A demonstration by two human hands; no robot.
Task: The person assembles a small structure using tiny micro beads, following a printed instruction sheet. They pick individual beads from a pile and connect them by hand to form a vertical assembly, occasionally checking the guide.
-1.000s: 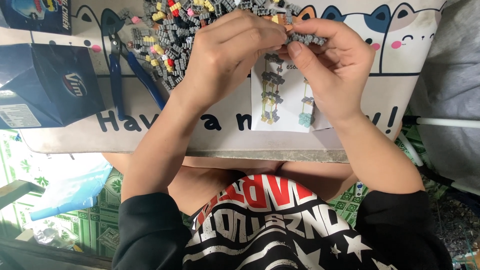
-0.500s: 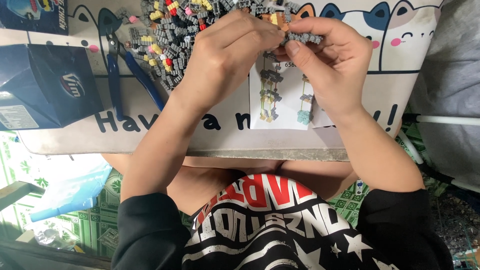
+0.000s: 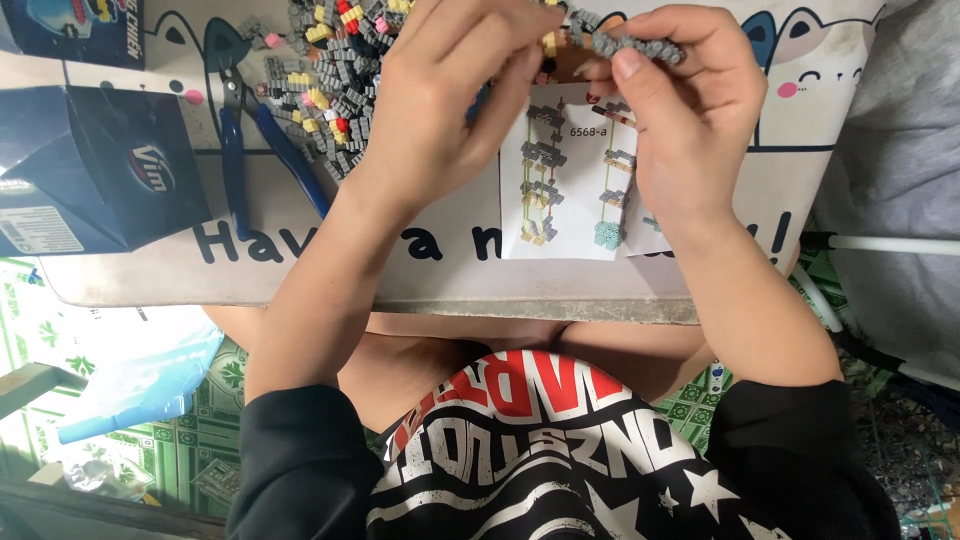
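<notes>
Both hands are raised over a small table covered by a white mat with cartoon cats [image 3: 420, 270]. My right hand [image 3: 700, 120] pinches a short grey strip of tiny building bricks [image 3: 640, 46] between thumb and fingers. My left hand [image 3: 450, 90] meets it from the left, its fingertips on the strip's left end, where small yellow and brown pieces [image 3: 552, 48] show. Under the hands lies a white instruction sheet [image 3: 565, 200] with pictures of small brick assemblies. How the pieces join is hidden by the fingers.
A pile of tiny grey, yellow, red and pink bricks [image 3: 325, 70] lies at the back left of the mat. Blue-handled pliers [image 3: 245, 150] rest beside it. A dark blue carton [image 3: 100, 170] sits at the left edge. Grey cloth [image 3: 890, 180] hangs on the right.
Both hands stay together on the grey strip. The left fingers have shifted slightly on its end; the strip has barely moved.
</notes>
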